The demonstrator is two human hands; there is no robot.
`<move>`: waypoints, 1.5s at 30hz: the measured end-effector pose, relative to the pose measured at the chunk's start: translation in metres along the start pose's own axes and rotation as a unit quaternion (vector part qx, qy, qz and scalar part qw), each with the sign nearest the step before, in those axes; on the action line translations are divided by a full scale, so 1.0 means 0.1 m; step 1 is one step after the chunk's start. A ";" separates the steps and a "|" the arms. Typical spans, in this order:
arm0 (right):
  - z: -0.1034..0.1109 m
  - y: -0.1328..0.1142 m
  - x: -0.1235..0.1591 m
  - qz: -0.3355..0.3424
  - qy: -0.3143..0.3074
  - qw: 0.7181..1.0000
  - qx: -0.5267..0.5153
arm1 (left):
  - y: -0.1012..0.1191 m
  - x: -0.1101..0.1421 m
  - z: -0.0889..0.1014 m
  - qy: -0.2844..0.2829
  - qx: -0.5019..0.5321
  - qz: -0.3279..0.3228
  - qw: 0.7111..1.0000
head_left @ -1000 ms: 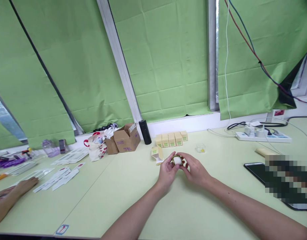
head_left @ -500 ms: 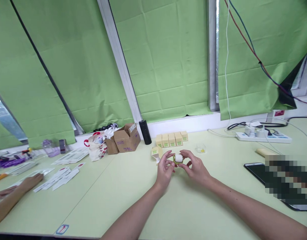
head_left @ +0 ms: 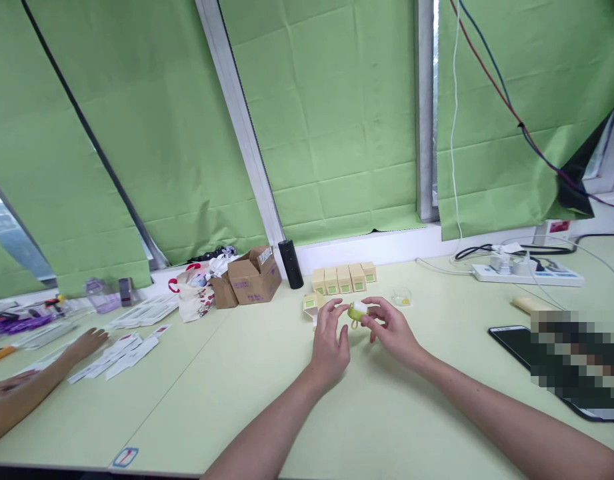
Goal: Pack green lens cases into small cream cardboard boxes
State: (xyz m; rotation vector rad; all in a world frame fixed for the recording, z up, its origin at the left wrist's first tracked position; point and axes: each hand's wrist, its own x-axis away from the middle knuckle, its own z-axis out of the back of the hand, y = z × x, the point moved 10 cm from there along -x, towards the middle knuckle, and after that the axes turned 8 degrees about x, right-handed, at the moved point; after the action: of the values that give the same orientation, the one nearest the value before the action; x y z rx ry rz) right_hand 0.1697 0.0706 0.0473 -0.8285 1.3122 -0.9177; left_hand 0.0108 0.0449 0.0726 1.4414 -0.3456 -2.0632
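Between my hands is a small rounded yellow-green case [head_left: 357, 312] with a white top and a little loop hanging below. My right hand [head_left: 391, 329] grips its right side between thumb and fingers. On the other side, my left hand [head_left: 329, 343] has its fingertips at the case's edge, the thumb standing apart from it. Just behind the left hand lies an opened small cream box [head_left: 311, 303] with a green label. Farther back, several similar cream boxes [head_left: 344, 279] stand in a row. A small clear plastic piece [head_left: 401, 297] with something yellow in it rests to the right.
A black cylinder [head_left: 291, 265], a cardboard carton [head_left: 255, 277] and a cloth bag [head_left: 194, 295] stand at the back. On the right are a power strip [head_left: 529, 273] and a dark phone [head_left: 511, 339]. At left, another person's hand [head_left: 89, 343] reaches beside white cards [head_left: 119, 357].
The case has tilted, so its yellow-green side and loop now show. My left thumb has come away from it. The other person's hand has moved forward and right.
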 end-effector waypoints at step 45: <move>1.53 1.12 -0.51 -0.162 0.161 0.876 0.424 | -0.67 0.02 0.04 0.113 0.173 0.257 0.944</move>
State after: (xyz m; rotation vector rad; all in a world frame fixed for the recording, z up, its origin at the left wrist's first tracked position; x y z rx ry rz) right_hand 0.3299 0.1624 -0.0191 -0.1926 0.8862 -1.7838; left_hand -0.0142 0.0961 0.0378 1.5626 -0.9182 -1.4480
